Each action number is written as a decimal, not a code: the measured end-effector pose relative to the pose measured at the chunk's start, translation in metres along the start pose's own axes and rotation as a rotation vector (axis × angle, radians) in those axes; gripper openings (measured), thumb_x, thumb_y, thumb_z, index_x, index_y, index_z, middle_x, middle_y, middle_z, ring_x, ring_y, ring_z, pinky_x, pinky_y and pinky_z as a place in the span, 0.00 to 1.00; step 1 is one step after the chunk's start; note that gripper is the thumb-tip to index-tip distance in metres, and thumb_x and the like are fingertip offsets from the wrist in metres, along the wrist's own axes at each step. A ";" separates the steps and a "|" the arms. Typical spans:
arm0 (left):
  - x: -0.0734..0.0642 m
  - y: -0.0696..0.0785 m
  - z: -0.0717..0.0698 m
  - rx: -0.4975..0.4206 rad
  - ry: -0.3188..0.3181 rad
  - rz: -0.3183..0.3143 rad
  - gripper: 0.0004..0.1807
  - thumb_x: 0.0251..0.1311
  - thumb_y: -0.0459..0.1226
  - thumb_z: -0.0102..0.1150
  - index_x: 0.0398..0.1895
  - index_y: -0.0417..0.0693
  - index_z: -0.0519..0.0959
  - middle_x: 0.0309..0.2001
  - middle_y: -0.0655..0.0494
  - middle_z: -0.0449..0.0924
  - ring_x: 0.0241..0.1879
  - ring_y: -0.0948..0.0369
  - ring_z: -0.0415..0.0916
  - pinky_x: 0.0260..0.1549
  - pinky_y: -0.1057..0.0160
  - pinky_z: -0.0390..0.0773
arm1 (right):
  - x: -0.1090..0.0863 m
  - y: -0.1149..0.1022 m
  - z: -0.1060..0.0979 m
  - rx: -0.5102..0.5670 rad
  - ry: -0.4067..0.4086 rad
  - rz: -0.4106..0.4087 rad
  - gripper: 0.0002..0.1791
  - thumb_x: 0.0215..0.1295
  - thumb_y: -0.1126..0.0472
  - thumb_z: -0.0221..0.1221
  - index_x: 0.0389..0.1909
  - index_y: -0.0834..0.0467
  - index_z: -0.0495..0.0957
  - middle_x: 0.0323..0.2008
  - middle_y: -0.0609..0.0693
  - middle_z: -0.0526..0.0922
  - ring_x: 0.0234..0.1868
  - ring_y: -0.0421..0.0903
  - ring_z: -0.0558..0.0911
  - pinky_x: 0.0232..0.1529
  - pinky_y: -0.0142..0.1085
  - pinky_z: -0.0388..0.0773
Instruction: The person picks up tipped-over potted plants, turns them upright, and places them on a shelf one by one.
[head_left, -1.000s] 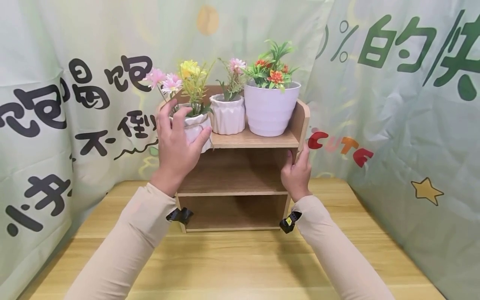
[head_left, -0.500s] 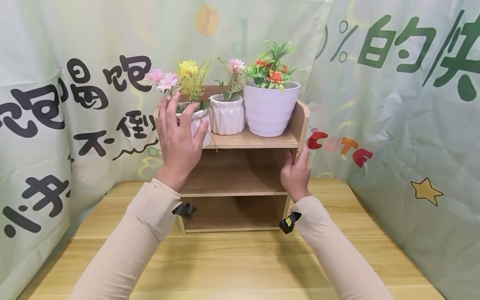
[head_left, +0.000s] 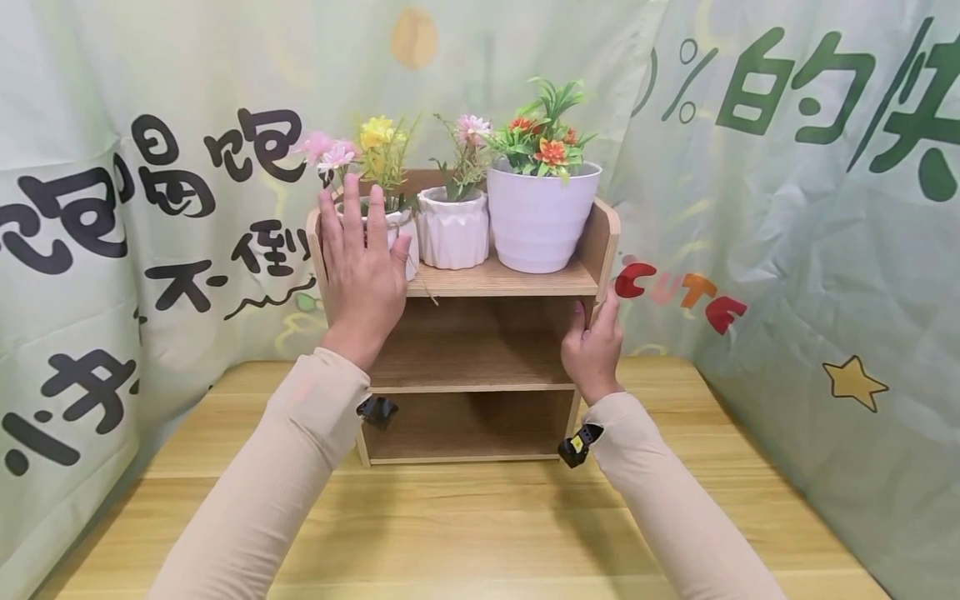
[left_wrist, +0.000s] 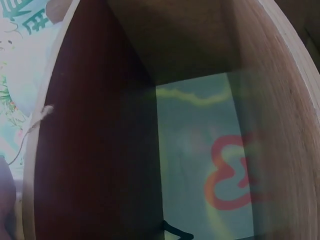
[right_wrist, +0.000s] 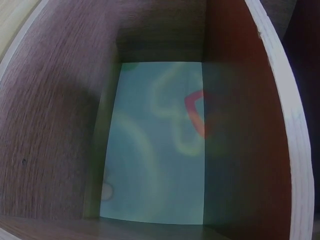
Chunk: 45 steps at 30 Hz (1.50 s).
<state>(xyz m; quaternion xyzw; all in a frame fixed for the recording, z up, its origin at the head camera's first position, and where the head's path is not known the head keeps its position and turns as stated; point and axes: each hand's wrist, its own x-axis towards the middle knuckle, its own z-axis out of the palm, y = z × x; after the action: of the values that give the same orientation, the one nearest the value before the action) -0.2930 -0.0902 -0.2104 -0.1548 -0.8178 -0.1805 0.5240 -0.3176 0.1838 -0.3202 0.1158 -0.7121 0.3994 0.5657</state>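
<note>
A small wooden shelf [head_left: 472,342] carries three potted flower plants on its top board. My left hand [head_left: 363,271], its fingers straight and pointing up, lies against the front of the leftmost white pot [head_left: 401,229], which holds yellow and pink flowers and has twine round it. Part of that pot is hidden behind the hand. In the left wrist view, a loose twine end [left_wrist: 46,111] hangs over the top board's edge. My right hand [head_left: 594,346] grips the shelf's right side panel [head_left: 606,250] below the top board, thumb on the inner side.
A ribbed white pot [head_left: 453,229] with a pink flower stands in the middle, beside a larger white pot [head_left: 542,221] with orange flowers. Printed curtains [head_left: 817,250] surround the wooden table [head_left: 465,533]. The shelf's lower compartment [head_left: 457,425] faces forward.
The leftmost pot has moved back and slightly left on the top board. My left hand has loosened from a curled grip round it to straight fingers. My right hand stays put.
</note>
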 end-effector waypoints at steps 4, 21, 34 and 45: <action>0.001 -0.001 0.001 -0.006 -0.044 -0.029 0.34 0.74 0.45 0.39 0.75 0.35 0.48 0.75 0.36 0.37 0.73 0.38 0.28 0.69 0.53 0.28 | 0.000 0.000 -0.001 -0.004 -0.009 -0.007 0.26 0.68 0.66 0.53 0.64 0.68 0.60 0.55 0.69 0.75 0.54 0.62 0.78 0.56 0.54 0.72; 0.001 -0.002 0.002 0.037 -0.154 -0.046 0.37 0.60 0.25 0.40 0.74 0.33 0.46 0.76 0.40 0.37 0.74 0.43 0.31 0.70 0.52 0.38 | 0.000 -0.003 0.001 0.001 -0.028 -0.001 0.26 0.69 0.66 0.52 0.65 0.69 0.59 0.55 0.70 0.75 0.54 0.63 0.78 0.55 0.55 0.72; -0.003 -0.005 0.000 0.084 -0.281 -0.053 0.31 0.70 0.37 0.35 0.73 0.31 0.50 0.76 0.42 0.35 0.75 0.50 0.31 0.71 0.55 0.39 | 0.001 -0.002 0.001 -0.003 -0.031 -0.003 0.26 0.69 0.67 0.51 0.65 0.69 0.59 0.55 0.69 0.75 0.54 0.62 0.78 0.55 0.54 0.73; -0.015 -0.006 -0.003 0.115 -0.312 -0.007 0.33 0.74 0.46 0.32 0.74 0.34 0.50 0.76 0.41 0.39 0.75 0.50 0.30 0.69 0.47 0.45 | -0.002 -0.001 -0.002 0.000 -0.073 0.048 0.25 0.67 0.67 0.52 0.63 0.68 0.60 0.53 0.71 0.76 0.52 0.65 0.78 0.53 0.57 0.73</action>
<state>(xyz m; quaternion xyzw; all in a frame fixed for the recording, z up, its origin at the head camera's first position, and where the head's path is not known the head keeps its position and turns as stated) -0.2876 -0.0978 -0.2237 -0.1477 -0.8989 -0.1089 0.3978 -0.3153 0.1838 -0.3216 0.1134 -0.7348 0.4083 0.5296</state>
